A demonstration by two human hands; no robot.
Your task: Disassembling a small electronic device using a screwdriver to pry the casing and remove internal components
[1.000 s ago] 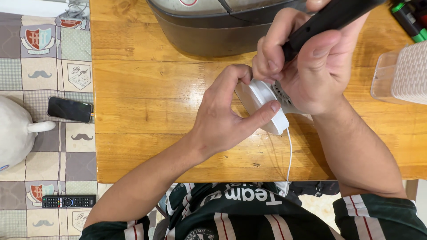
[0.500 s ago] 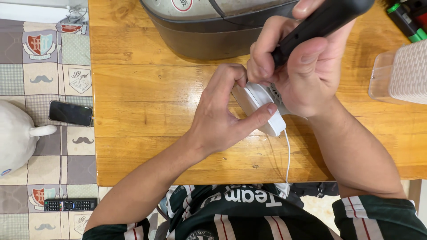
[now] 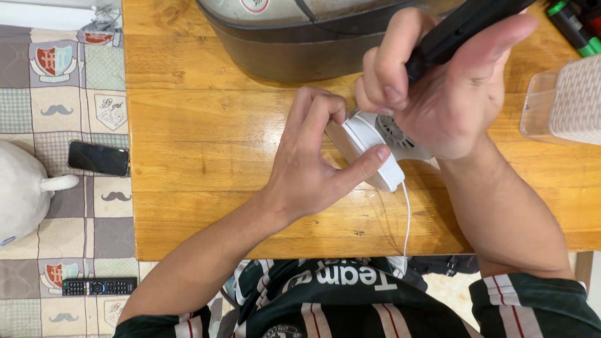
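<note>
Label, round and red-rimmed point(image 3: 255, 5), sat at the top edge on the grey cooker point(image 3: 300, 44). Left hand point(image 3: 313, 166) pinched the white device point(image 3: 369, 150); right hand point(image 3: 438, 87) gripped a black tool point(image 3: 463, 28) (since raised slightly).

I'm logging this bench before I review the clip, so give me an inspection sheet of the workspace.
Surface: wooden table, bare wood near its front edge.
Job's things: small white device with a round vent; black tool.
Clutter: large dark pot, clear container, green markers.
Hands: left hand grips the white device; right hand holds the black tool, tip at the device.
Cables: white cable runs from the device over the table's edge.
Surroundings: patchwork mat with phone, remote, white rounded object.
</note>
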